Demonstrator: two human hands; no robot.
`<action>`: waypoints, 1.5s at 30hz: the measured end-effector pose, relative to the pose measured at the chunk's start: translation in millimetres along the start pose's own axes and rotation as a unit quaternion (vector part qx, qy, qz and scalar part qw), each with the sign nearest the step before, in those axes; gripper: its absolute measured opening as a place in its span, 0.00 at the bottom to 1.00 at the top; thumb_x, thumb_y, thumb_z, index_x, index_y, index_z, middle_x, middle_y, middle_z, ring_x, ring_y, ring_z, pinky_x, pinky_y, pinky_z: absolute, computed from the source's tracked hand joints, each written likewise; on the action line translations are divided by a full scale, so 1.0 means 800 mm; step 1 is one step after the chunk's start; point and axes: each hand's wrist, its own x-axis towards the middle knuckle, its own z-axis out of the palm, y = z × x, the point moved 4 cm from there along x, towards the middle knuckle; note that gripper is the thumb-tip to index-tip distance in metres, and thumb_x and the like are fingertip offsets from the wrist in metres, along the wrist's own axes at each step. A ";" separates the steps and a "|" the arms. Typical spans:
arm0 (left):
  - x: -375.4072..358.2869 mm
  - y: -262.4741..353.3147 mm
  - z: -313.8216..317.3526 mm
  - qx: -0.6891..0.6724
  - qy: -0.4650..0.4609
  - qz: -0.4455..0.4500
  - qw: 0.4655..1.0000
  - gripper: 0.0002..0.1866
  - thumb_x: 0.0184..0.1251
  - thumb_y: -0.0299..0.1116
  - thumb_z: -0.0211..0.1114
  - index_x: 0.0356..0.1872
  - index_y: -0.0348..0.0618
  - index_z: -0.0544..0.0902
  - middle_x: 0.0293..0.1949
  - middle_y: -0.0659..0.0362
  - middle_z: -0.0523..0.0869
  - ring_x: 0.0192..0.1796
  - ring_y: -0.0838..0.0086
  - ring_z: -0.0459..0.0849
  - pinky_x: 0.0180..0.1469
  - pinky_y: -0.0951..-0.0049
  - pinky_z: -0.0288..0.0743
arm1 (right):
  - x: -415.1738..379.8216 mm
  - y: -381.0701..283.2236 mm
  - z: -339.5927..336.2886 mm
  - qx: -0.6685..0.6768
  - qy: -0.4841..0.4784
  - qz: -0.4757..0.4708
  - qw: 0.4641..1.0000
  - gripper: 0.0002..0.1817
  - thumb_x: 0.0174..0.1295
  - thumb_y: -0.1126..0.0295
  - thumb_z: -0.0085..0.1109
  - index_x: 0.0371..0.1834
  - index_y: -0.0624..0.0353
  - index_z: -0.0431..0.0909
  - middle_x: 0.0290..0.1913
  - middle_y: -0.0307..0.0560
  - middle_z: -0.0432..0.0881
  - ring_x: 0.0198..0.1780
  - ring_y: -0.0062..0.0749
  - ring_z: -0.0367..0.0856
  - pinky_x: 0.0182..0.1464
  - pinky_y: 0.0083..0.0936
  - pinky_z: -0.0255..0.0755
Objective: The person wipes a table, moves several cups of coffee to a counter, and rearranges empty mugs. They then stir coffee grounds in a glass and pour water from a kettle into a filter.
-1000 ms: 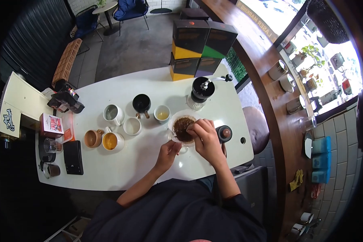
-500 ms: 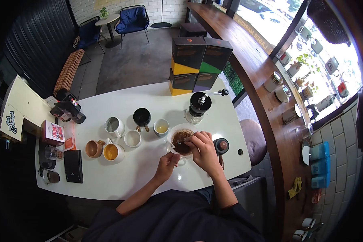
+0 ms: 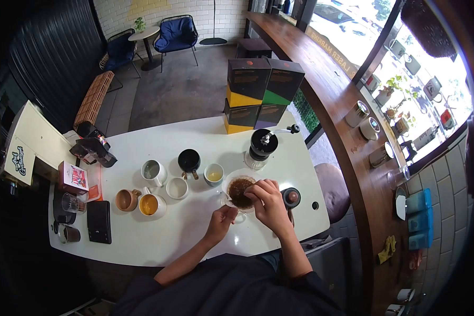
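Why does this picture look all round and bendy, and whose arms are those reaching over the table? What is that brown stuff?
The camera sits on a person's head and looks down, so you see their own arms from above. Its lens bends the edges, which makes the room look round.

Both arms reach over a white table. The right hand is over a white dripper full of dark brown coffee grounds, and its fingers seem to stir or poke them; any tool there is too small to see. The left hand steadies the dripper's lower edge.

Nearby are a black coffee grinder with a crank, several cups, some with liquid, a small black scale and stacked boxes at the far edge.
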 end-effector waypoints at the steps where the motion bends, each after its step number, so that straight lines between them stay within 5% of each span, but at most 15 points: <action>1: 0.000 0.004 0.000 0.000 0.003 -0.002 1.000 0.19 0.82 0.45 0.59 0.41 0.35 0.82 0.32 0.63 0.82 0.33 0.82 0.78 0.39 0.76 0.74 | 0.000 0.001 -0.001 0.010 0.004 0.011 1.000 0.06 0.56 0.81 0.62 0.36 0.59 0.82 0.35 0.46 0.81 0.44 0.43 0.78 0.55 0.37 0.68; 8: 0.001 -0.007 -0.001 -0.002 -0.005 0.012 1.000 0.20 0.82 0.47 0.59 0.47 0.37 0.84 0.32 0.67 0.82 0.32 0.85 0.75 0.37 0.78 0.72 | 0.000 0.000 -0.004 0.012 -0.014 0.008 1.000 0.07 0.57 0.82 0.62 0.36 0.60 0.83 0.36 0.46 0.82 0.43 0.44 0.79 0.55 0.36 0.68; 28: 0.001 -0.002 -0.004 0.016 -0.002 0.016 1.000 0.25 0.81 0.53 0.57 0.36 0.37 0.81 0.27 0.66 0.77 0.31 0.82 0.74 0.38 0.77 0.71 | -0.013 0.004 -0.014 -0.003 -0.032 -0.006 0.999 0.07 0.58 0.78 0.62 0.39 0.58 0.84 0.38 0.44 0.82 0.46 0.41 0.80 0.59 0.36 0.70; 45: 0.002 -0.004 -0.005 0.015 -0.011 0.017 1.000 0.25 0.81 0.53 0.57 0.38 0.37 0.80 0.28 0.65 0.77 0.31 0.82 0.74 0.38 0.76 0.71 | -0.016 0.002 -0.013 -0.026 -0.013 -0.005 1.000 0.05 0.60 0.77 0.64 0.38 0.58 0.85 0.37 0.43 0.84 0.45 0.40 0.81 0.58 0.35 0.70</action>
